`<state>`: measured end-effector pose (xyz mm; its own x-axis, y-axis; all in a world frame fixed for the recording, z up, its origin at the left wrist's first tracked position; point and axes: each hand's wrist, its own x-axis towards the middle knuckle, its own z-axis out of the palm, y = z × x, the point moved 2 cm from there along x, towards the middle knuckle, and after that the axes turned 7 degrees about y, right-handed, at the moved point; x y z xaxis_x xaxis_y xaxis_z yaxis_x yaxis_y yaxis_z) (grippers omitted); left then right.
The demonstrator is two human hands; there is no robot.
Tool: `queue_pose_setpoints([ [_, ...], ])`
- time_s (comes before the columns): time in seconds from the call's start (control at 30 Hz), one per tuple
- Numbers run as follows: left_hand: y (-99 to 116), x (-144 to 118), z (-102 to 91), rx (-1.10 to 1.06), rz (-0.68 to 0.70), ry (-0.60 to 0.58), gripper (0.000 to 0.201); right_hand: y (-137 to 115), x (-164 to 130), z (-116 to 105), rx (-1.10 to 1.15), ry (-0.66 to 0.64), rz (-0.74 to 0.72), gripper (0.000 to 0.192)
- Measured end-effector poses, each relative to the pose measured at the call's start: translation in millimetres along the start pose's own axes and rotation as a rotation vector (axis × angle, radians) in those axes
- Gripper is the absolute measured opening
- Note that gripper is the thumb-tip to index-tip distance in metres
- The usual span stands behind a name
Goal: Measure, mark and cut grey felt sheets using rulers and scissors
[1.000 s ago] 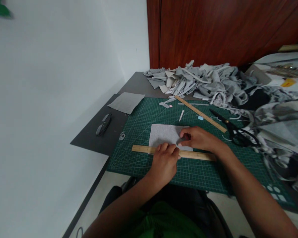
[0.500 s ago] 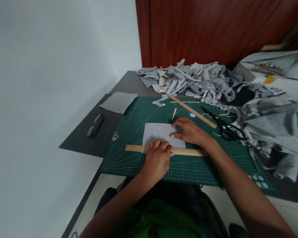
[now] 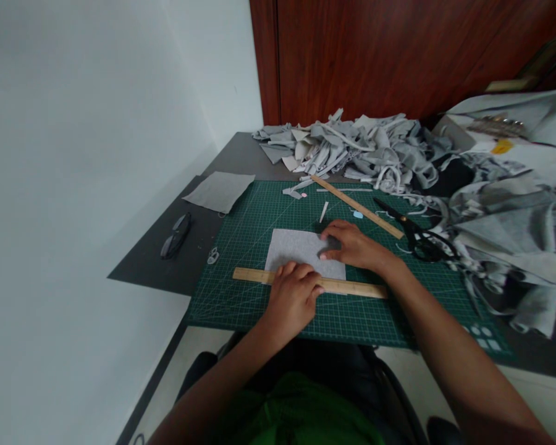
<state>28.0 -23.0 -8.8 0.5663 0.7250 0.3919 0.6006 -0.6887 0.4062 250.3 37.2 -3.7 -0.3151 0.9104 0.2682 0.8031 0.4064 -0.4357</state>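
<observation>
At the far left, on the dark grey tabletop [image 3: 167, 266], a pair of black-framed glasses [image 3: 176, 235] is seen lying folded, and beyond it a loose grey felt sheet [image 3: 219, 191] is laid flat, just off the corner of the green cutting mat [image 3: 259, 309]. Near the mat's left edge a small pale offcut [image 3: 212, 255] is found.

On the mat itself a grey felt rectangle [image 3: 296, 250] is spread flat, with a wooden ruler [image 3: 352, 287] laid across its near edge — touching it. The ruler is pressed down by the left hand [image 3: 293, 299], whose fingers are curled over the wood rather than closed around it. The felt's right side is pinned by the right hand [image 3: 352, 246], held flat with fingers extended; nothing is gripped by it.

Farther back, a second wooden ruler [image 3: 356, 206] is set diagonally, with a narrow white strip [image 3: 324, 212] beside it. Black-handled scissors [image 3: 414, 237] are left just right of that ruler — apart from both hands. Along the rear a heap of grey fabric scraps [image 3: 352, 151] is piled against the wooden cabinet [image 3: 398, 55].
</observation>
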Motion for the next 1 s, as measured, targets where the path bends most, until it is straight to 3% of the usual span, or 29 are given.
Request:
queue_pose_setpoints([
  [0.17, 3.1, 0.0, 0.2, 0.048, 0.021, -0.021, 0.008, 4.0, -0.4, 4.2, -0.099, 0.115, 0.124, 0.054],
  [0.3, 4.4, -0.6, 1.1, 0.075, 0.037, -0.020, 0.008, 7.8, 1.7, 8.0, -0.048, 0.109, 0.134, 0.035],
  [0.5, 4.2, -1.5, 2.3, 0.091, 0.064, -0.017, 0.012, 7.8, 7.7, 15.3, 0.182, 0.199, 0.127, 0.009],
  [1.0, 5.9, -1.7, 1.8, 0.118, 0.076, -0.021, 0.019, 8.6, 12.0, 18.1, 0.180, 0.299, 0.215, 0.005],
])
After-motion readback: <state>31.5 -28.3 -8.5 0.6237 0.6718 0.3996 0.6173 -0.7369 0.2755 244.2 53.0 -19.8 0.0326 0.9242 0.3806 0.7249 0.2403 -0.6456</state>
